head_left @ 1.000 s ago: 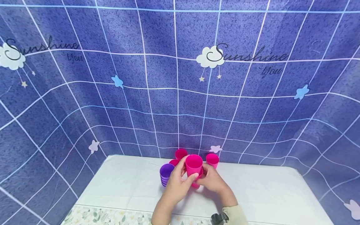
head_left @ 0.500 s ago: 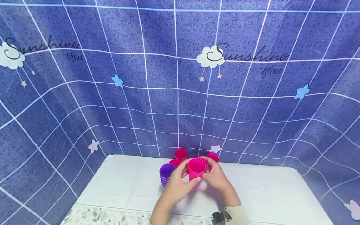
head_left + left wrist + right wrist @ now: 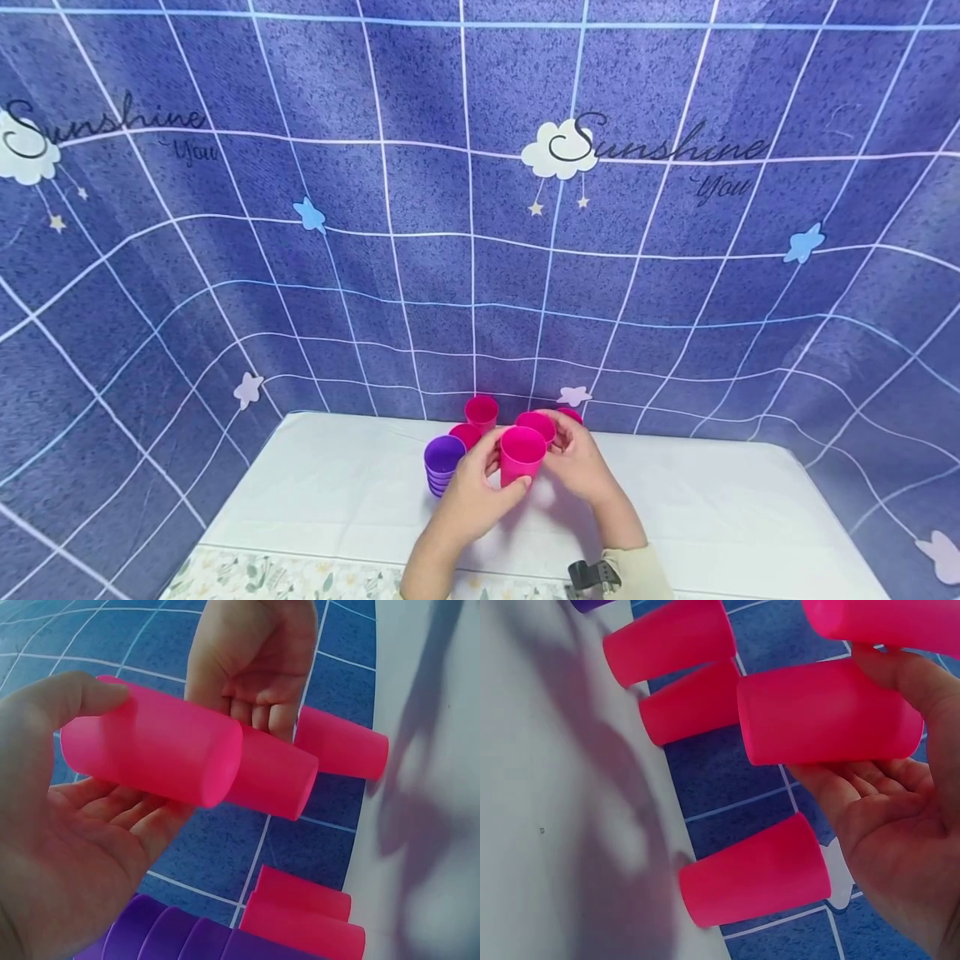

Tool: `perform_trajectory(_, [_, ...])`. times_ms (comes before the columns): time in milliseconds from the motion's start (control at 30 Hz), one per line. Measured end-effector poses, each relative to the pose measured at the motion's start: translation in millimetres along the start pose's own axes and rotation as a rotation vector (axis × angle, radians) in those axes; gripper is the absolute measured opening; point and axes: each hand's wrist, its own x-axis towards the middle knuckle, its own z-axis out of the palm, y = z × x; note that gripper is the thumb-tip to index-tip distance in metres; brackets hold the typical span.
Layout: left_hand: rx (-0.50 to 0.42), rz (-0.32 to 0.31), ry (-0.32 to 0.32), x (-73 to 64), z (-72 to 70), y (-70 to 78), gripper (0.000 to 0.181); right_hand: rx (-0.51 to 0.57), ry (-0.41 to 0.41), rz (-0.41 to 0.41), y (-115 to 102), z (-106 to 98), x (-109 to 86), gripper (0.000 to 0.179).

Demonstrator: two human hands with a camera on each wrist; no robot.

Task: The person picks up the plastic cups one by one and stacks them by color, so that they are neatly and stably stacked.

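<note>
My left hand [image 3: 480, 492] grips a pink cup [image 3: 522, 460], thumb on one side and fingers on the other, its mouth facing up. Just beyond it, my right hand [image 3: 583, 462] holds a second pink cup [image 3: 821, 712] between thumb and fingers, also upright. In the left wrist view the two cups overlap, and the right-hand cup [image 3: 276, 774] reaches nearer the table. Both are raised over the white table [image 3: 337, 483]. A pink cup [image 3: 757, 870] stands beyond my right hand, which partly hides it in the head view.
Left of my hands stands a stack of purple cups [image 3: 444, 460]. Behind it are two upright pink cups, one nearer [image 3: 465, 435] and one farther [image 3: 482, 412]. A blue grid-patterned curtain [image 3: 420, 275] rises at the table's back edge.
The right-hand cup has moved from below the left-hand cup to behind it, farther from me. The left hand has brought its cup slightly nearer me. Standing cups have not moved.
</note>
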Motion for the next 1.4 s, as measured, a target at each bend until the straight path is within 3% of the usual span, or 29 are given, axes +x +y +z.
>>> perform_trajectory(333, [0.043,-0.041,-0.024,0.1,2.0,-1.7,0.06,0.016,0.045,-0.052,-7.4,-3.2,-2.3,0.057])
perform_trajectory(833, [0.194,-0.164,-0.027,0.1,2.2,-10.2,0.061,-0.014,0.103,0.004,-13.9,-7.0,-3.0,0.062])
perform_trajectory(1067, [0.254,-0.189,-0.045,-0.5,4.2,-12.9,0.06,0.019,0.118,0.027,-19.2,-5.8,-3.7,0.065])
perform_trajectory(1400, [0.269,-0.201,-0.074,-1.0,3.6,-14.4,0.059,0.042,0.12,0.029,-22.2,-7.9,-4.5,0.064])
